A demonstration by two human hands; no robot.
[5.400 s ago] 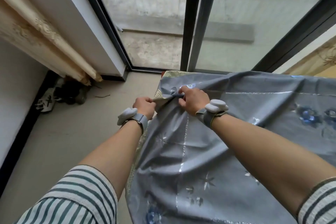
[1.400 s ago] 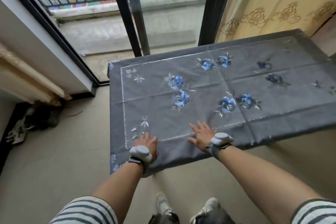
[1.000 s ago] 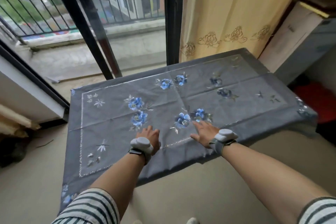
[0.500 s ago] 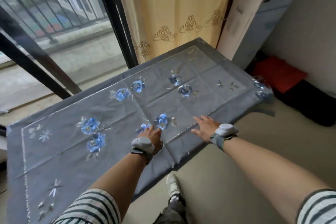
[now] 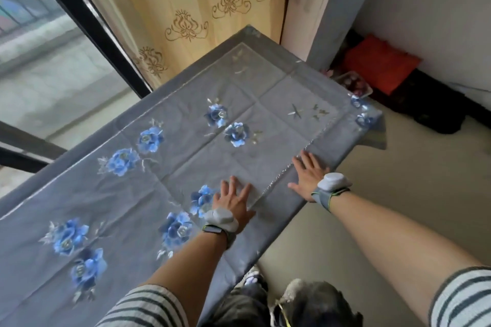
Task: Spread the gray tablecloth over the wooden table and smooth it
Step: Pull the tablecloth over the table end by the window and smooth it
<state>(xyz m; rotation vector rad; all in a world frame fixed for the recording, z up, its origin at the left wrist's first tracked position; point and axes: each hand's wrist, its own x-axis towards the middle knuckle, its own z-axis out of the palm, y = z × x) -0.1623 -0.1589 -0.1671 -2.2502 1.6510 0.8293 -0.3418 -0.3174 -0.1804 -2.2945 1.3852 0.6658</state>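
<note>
The gray tablecloth (image 5: 186, 156), embroidered with blue flowers and a silver border line, lies flat over the whole table, which it hides completely. My left hand (image 5: 233, 198) rests palm down on the cloth beside a blue flower, fingers spread. My right hand (image 5: 308, 174) lies flat on the cloth near the table's near edge, just outside the silver border, fingers apart. Neither hand grips the fabric. At the far right corner (image 5: 368, 121) the cloth hangs down past the table.
A yellow patterned curtain (image 5: 191, 5) and a black window frame (image 5: 87, 24) stand behind the table. A tall cabinet (image 5: 316, 8), a red bag (image 5: 380, 64) and dark items sit on the floor at right. My shoes (image 5: 305, 300) are below the near edge.
Both hands have slid to the right along the near edge of the cloth, staying flat. Earlier they pinched the cloth at the left corner; since then it has lain spread out.
</note>
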